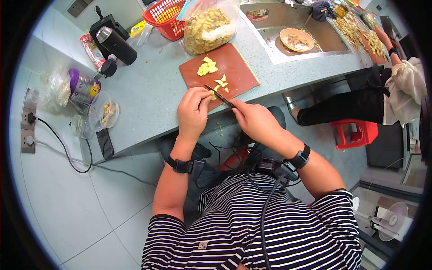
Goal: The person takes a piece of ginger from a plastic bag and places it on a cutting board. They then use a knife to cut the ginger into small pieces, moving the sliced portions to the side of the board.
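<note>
A reddish-brown cutting board (243, 72) lies near the counter's front edge. My right hand (254, 118) is closed on the handle of a knife (220, 96), whose blade points up and left over the board. My left hand (193, 110) pinches a small pale yellow piece (213, 95) against the blade, at the board's lower left. Several cut yellow pieces (207, 67) lie in a pile higher on the board, and a few smaller pieces (222, 83) rest just beyond the knife. A clear bag (209, 29) full of yellowish pieces stands behind the board.
A red basket (166, 20) is behind the bag's left side. Farther left are a black bottle (118, 46), a purple can (84, 85) and a plastic container (105, 112). Right of the board, a sink (265, 33) holds a bowl (297, 39). Another person (346, 99) is at the far right.
</note>
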A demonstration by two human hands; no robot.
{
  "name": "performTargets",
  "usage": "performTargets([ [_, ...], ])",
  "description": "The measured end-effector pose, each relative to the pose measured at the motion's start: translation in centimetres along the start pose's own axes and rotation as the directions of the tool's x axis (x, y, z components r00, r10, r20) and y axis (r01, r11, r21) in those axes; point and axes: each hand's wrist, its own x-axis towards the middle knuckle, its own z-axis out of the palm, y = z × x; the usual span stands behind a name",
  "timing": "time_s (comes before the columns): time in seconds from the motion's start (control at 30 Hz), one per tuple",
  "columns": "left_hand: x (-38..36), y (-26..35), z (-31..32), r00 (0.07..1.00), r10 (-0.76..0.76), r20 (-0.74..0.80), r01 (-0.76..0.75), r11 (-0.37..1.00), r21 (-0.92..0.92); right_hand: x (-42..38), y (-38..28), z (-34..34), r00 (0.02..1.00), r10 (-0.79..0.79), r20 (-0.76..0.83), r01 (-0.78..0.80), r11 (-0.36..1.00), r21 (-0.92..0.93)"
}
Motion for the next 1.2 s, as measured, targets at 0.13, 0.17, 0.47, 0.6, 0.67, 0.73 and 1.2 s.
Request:
performTargets([
  [0.13, -0.2, 0.0, 0.2, 0.999, -0.037, -0.007, 0.036, 0.999, -0.007, -0.8, 0.1, -1.1, 0.990, 0.121, 0.077, -0.126, 0.990, 0.062],
  [0.17, -0.2, 0.0, 0.3, 0.999, -0.048, -0.006, 0.048, 0.999, -0.018, -0.9, 0.2, -1.2, 0.987, 0.137, 0.082, -0.143, 0.987, 0.074],
  [0.47, -0.1, 0.3, 0.3, 0.999, -0.033, -0.022, 0.034, 0.999, 0.021, -1.1, -0.1, -1.6, 0.984, 0.173, 0.049, -0.178, 0.971, 0.156],
  [0.6, 0.0, 0.2, 0.3, 1.000, -0.019, -0.018, 0.020, 0.999, 0.038, -1.7, 0.1, -1.6, 0.984, 0.164, 0.067, -0.173, 0.969, 0.174],
  [0.67, 0.1, 0.1, 0.3, 1.000, 0.007, -0.023, -0.006, 0.998, 0.057, -1.8, -0.2, -1.9, 0.983, 0.165, 0.079, -0.179, 0.960, 0.216],
  [0.73, 0.1, 0.6, 0.2, 1.000, -0.014, -0.026, 0.015, 0.999, 0.052, -1.9, -0.6, -2.2, 0.983, 0.165, 0.078, -0.179, 0.957, 0.228],
  [1.2, 0.3, 1.0, 0.1, 0.998, -0.055, -0.016, 0.055, 0.997, 0.046, -2.6, -0.3, -1.9, 0.995, 0.082, 0.051, -0.093, 0.954, 0.284],
])
